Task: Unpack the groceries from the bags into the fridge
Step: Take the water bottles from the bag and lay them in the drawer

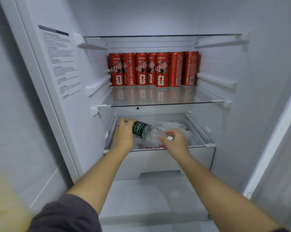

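Observation:
A clear water bottle with a dark green label lies on its side over the open fridge drawer. My left hand grips its bottom end at the left. My right hand grips its cap end at the right. Under the bottle, inside the drawer, lies a white plastic bag with some red print showing near the front.
Several red soda cans stand in a row at the back of the glass shelf above the drawer. Another glass shelf sits higher up. The fridge's left wall carries a printed label.

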Demonstrator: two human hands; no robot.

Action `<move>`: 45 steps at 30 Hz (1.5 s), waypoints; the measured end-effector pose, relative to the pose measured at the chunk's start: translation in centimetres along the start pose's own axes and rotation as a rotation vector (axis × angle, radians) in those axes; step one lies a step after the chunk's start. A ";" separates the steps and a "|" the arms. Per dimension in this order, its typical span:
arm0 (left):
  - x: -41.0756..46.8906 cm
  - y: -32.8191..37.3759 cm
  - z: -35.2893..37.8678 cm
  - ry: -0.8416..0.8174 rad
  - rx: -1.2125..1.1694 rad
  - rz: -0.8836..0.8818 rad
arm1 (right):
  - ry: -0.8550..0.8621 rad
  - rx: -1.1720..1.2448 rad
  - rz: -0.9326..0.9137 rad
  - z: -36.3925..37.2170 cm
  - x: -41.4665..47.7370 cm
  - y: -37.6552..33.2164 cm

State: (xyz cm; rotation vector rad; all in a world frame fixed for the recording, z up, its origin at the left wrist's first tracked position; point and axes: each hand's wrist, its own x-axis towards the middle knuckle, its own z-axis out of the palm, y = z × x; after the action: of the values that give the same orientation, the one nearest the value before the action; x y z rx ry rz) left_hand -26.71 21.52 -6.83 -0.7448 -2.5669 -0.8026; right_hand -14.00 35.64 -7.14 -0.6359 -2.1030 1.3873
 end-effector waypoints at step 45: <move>6.5 -3.0 1.3 -0.193 0.491 -0.074 | -0.201 -0.961 -0.341 1.8 4.1 2.4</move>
State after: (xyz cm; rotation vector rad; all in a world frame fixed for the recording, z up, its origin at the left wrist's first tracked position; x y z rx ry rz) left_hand -33.85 22.68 -6.08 -0.5936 -2.8064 -0.1004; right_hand -18.05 37.96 -9.24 -0.4389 -2.8335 0.1949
